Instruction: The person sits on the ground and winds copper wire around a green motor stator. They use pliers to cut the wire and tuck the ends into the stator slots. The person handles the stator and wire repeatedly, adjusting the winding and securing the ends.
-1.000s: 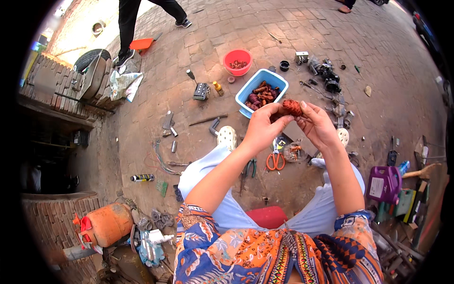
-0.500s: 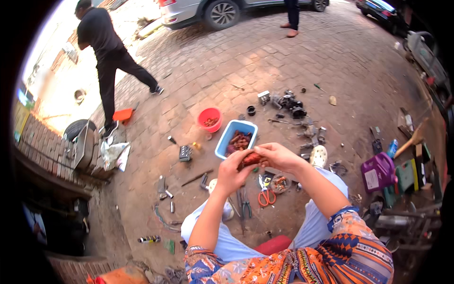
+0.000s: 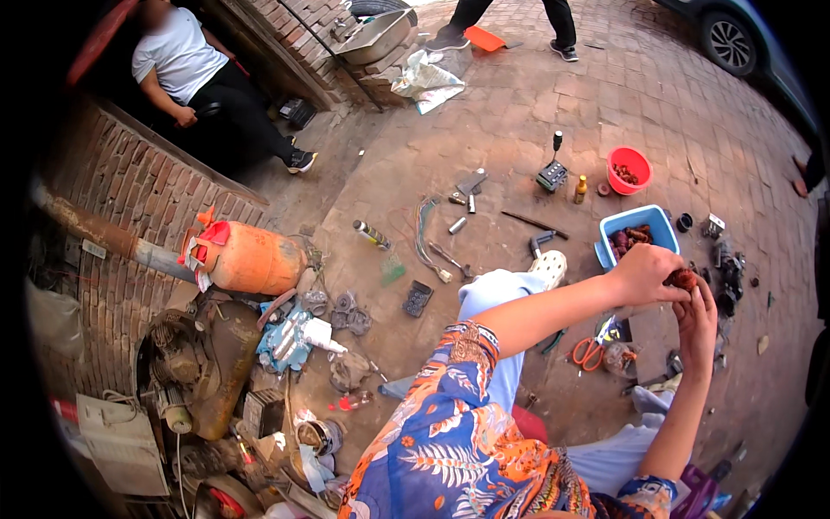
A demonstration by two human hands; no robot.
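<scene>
Reddish-brown bundle [image 3: 681, 279], likely light, best held by its ends, sits pinched between left hand [image 3: 644, 275] and right hand [image 3: 694, 316] near one corner of the blue tub [image 3: 660, 223].

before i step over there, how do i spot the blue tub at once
From the parked car at upper right, cross the brick paving to the red bowl. Just below it, near the person's left hand, sits the blue tub. Its rectangular shape and light-blue walls set it apart from the round bowl.
</scene>
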